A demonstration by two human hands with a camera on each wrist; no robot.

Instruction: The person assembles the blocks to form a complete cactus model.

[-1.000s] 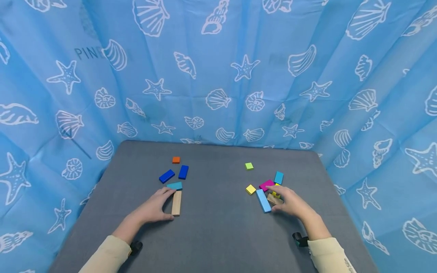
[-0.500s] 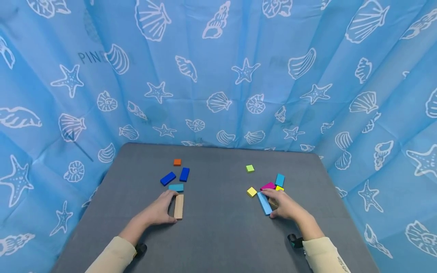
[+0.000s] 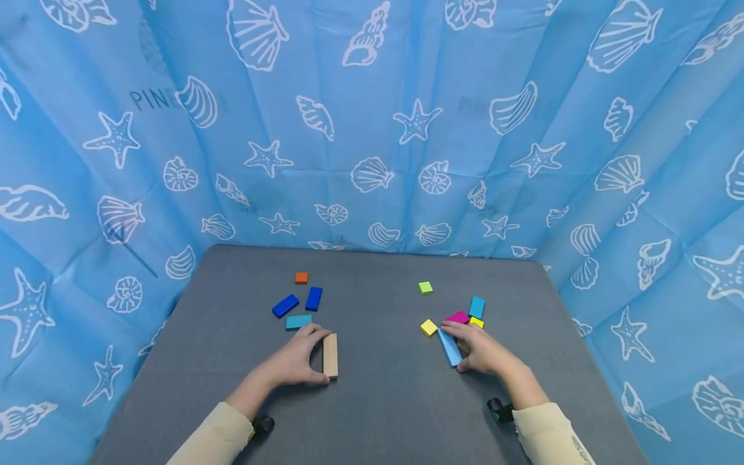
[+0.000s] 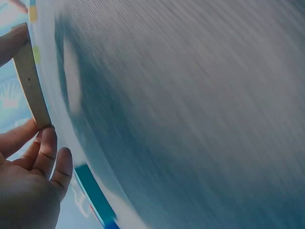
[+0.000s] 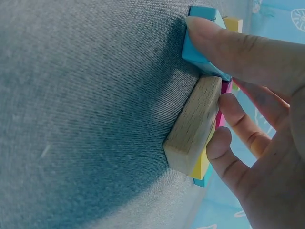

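Observation:
My left hand (image 3: pixel 293 360) pinches a plain wooden block (image 3: pixel 330 356) by its two ends, between thumb and fingers. In the left wrist view the block is held above the table, its shadow apart from it. My right hand (image 3: pixel 487 352) holds a light blue block (image 3: pixel 450 349) by its ends; the thumb (image 5: pixel 207 33) presses its near end, and the far fingertip is hidden in the right wrist view. Beside it, under the palm, lies another wooden block (image 5: pixel 195 124), close to a magenta block (image 3: pixel 459 317) and a yellow block (image 3: pixel 476 322).
Left of centre lie a teal block (image 3: pixel 298 322), two dark blue blocks (image 3: pixel 285 305) and an orange block (image 3: pixel 301 278). On the right are a pale yellow block (image 3: pixel 428 328), a lime block (image 3: pixel 425 287) and a blue block (image 3: pixel 476 307). A shell-patterned curtain (image 3: pixel 372 129) hangs behind the grey table (image 3: pixel 372 413).
My left hand has taken hold of the wooden block and moved it right, away from the teal block. My right hand has closed in on the light blue block's ends.

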